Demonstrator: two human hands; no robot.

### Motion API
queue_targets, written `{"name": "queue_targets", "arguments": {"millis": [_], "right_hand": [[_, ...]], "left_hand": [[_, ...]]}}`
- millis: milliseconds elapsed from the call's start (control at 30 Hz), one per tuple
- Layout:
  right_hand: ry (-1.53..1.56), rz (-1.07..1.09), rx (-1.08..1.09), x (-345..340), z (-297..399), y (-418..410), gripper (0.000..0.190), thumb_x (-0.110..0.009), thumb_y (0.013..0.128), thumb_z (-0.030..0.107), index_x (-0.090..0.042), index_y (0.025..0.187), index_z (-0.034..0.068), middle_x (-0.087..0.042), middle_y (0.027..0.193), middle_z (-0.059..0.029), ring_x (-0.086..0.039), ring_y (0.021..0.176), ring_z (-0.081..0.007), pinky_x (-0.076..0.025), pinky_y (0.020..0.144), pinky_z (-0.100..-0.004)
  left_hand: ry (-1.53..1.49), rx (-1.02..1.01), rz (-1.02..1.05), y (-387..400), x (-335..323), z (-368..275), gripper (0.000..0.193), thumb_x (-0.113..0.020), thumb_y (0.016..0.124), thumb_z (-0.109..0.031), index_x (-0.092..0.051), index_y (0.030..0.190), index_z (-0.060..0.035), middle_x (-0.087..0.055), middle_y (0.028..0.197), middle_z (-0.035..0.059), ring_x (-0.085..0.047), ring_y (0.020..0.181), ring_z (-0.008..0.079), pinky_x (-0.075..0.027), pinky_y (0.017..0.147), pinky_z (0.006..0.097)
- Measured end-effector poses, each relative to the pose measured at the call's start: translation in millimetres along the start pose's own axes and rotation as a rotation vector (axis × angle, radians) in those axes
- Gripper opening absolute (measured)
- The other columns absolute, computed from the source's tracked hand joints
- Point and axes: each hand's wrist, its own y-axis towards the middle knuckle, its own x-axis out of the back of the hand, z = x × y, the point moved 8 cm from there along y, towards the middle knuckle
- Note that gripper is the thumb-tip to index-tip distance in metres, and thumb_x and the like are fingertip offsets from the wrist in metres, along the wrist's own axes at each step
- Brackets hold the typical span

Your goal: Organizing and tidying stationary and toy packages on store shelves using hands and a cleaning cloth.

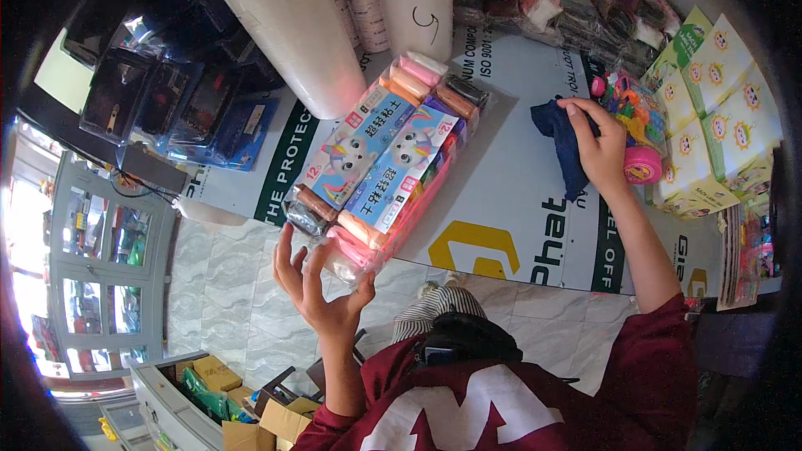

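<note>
Two packs of modelling clay [369, 163] lie side by side on the printed table board [489, 200], each with a blue card showing a cartoon unicorn. Coloured clay sticks show through their clear wrap, and a pink edge runs along the near side. My left hand [326, 288] has its fingers spread at the packs' near left end, the fingertips at the wrap. Over to the right, my right hand [598, 144] grips a dark blue cloth [567, 144] that hangs against the board.
Tall white rolls [301, 31] stand behind the packs. White-and-green boxes [708, 119], a bag of colourful toys [633, 106] and a pink round tub [643, 165] sit at the right. Dark packaged goods [182, 100] are at the left. Cardboard boxes [276, 419] stand below, near a glass-fronted cabinet [106, 263].
</note>
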Motion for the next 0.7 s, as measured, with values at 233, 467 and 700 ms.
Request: {"name": "queue_targets", "arguments": {"millis": [233,467,700], "right_hand": [[0.030,0.013,-0.001,-5,-1,1,0.017,-0.056,0.089,0.013,-0.065,0.092,0.000,-0.068,0.087,-0.0098,-0.064,0.081,-0.0141,-0.047,0.074,-0.0253],[0.086,0.000,-0.054,-7,-7,4,0.018,-0.055,0.089,0.015,-0.065,0.092,0.000,-0.068,0.087,-0.0096,-0.063,0.083,-0.0132,-0.046,0.076,-0.0251],[0.109,0.020,-0.092,-8,0,1,0.020,-0.056,0.089,0.015,-0.064,0.092,-0.003,-0.068,0.088,-0.0086,-0.062,0.085,-0.0128,-0.045,0.078,-0.0246]], "left_hand": [[-0.153,0.020,-0.033,0,-9,6,0.059,-0.080,0.063,-0.034,-0.060,0.110,-0.0059,-0.036,0.136,0.0215,-0.045,0.116,0.0345,-0.044,0.086,0.0395],[-0.003,-0.019,-0.039,11,-10,-6,0.056,-0.079,0.061,-0.026,-0.062,0.110,-0.0062,-0.041,0.128,0.0204,-0.048,0.093,0.0255,-0.043,0.080,0.0362],[0.056,0.058,-0.183,-14,0,-29,0.054,-0.073,0.065,-0.026,-0.058,0.111,-0.0031,-0.044,0.126,0.0209,-0.042,0.118,0.0352,-0.034,0.096,0.0437]]}}
